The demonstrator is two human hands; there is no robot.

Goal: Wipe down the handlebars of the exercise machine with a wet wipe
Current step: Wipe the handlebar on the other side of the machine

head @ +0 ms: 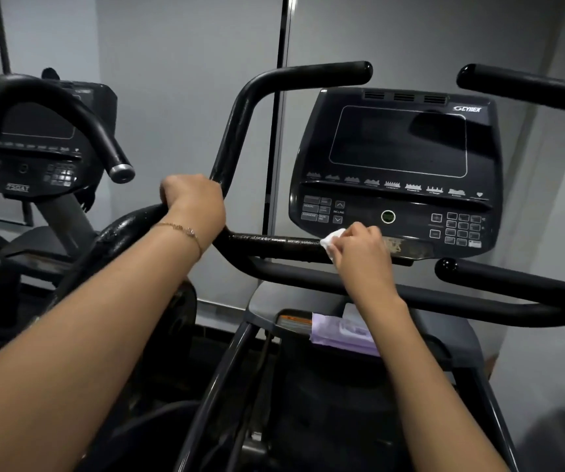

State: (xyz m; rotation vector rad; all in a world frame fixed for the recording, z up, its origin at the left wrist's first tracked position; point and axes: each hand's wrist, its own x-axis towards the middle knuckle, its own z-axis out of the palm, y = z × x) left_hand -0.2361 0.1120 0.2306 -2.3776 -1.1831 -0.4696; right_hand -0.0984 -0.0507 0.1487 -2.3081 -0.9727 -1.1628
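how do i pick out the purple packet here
Start at the big black Cybex console. Drop below its horizontal black handlebar to the grey shelf. The flat lilac plastic packet lies there, the only pastel thing among black and grey parts.

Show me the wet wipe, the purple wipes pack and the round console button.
wet wipe [329,240], head view, white exposed fold.
purple wipes pack [339,335], head view, wrapper's middle.
round console button [388,217], head view, its centre.

The console [359,221] is black, with a pale outline round its screen [398,141] and a green ring [388,217] low on it. Just below it the handlebar [274,240] is black, flecked with pale worn spots; the wipe [329,240] on it is white. Further below the console, a lilac pack [339,335]; behind it, a grey wall [179,80].
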